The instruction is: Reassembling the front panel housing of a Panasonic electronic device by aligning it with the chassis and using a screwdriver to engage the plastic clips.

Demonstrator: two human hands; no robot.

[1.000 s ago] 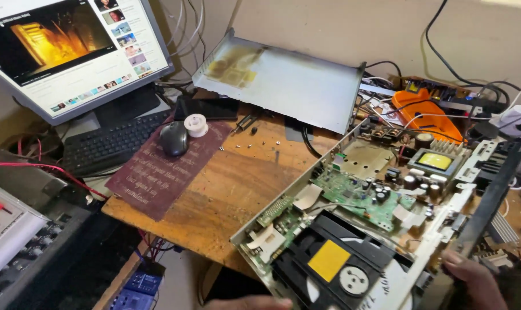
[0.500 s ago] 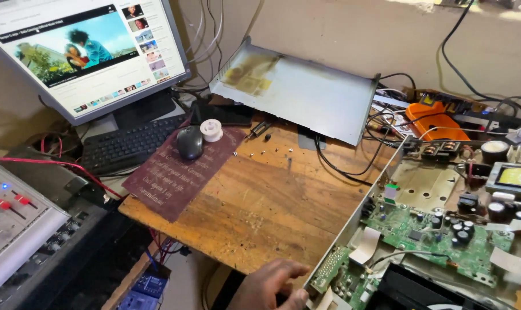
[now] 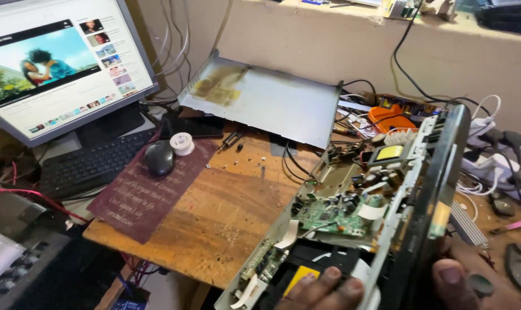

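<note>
An opened disc player (image 3: 352,206) with no cover stands tilted on the wooden table (image 3: 214,224), its black front panel (image 3: 432,189) raised to the right. Inside it I see a green circuit board (image 3: 329,215), a power board with a yellow transformer (image 3: 389,152) and a black disc drive (image 3: 323,258). The fingers of my left hand (image 3: 323,290) rest on the drive at the near end. My right hand (image 3: 464,281) grips the front panel's near end, thumb on its face.
The grey metal cover (image 3: 272,100) leans on the back wall. A monitor (image 3: 53,63), keyboard (image 3: 94,163), mouse (image 3: 159,158) and white tape roll (image 3: 183,143) sit at left, on and near a maroon mat (image 3: 145,195). Loose screws (image 3: 237,163) lie mid-table. An orange tool (image 3: 389,117) and cables crowd the right.
The player has gone from lying flat to tilted up on its side. My left hand came in from below and now rests on the drive; my right hand holds the raised panel.
</note>
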